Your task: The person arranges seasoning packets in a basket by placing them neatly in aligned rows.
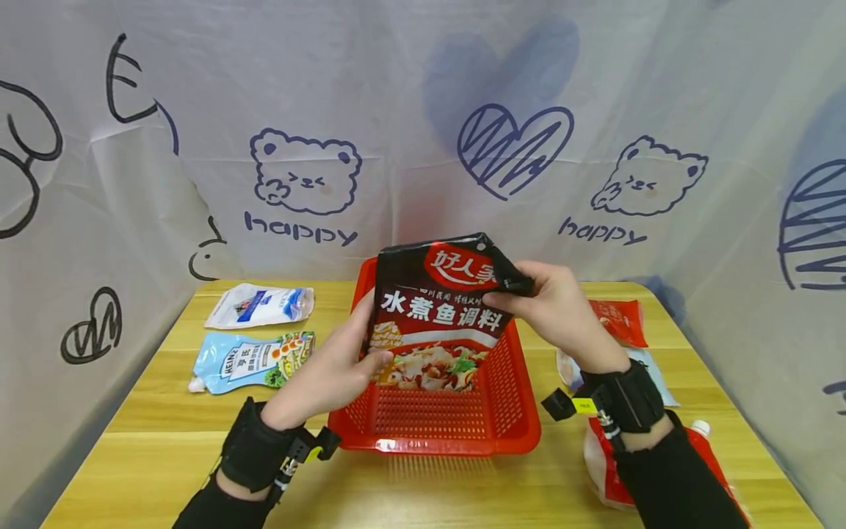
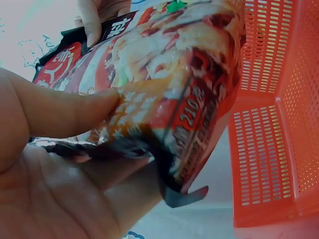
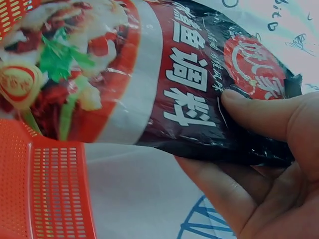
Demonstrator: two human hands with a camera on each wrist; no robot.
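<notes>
Both hands hold a black and red seasoning packet (image 1: 436, 316) upright over a red plastic basket (image 1: 429, 433), its printed front facing me. My left hand (image 1: 333, 371) pinches the packet's lower left edge, thumb on the front and fingers behind, as the left wrist view shows. At the upper right corner, my right hand (image 1: 558, 308) grips the packet with the thumb on the front; the black film is creased there. The food picture on the packet (image 3: 65, 64) fills the left of the right wrist view. The packet hides the back part of the basket's inside.
On the table's left lie a white pouch (image 1: 261, 306) and a light blue Heinz pouch (image 1: 251, 361). To the right are a red packet (image 1: 621, 322), a pale blue packet (image 1: 654, 375) and a red and white spouted pouch (image 1: 601, 470), partly behind the right arm. A printed cloth (image 1: 396, 88) hangs behind.
</notes>
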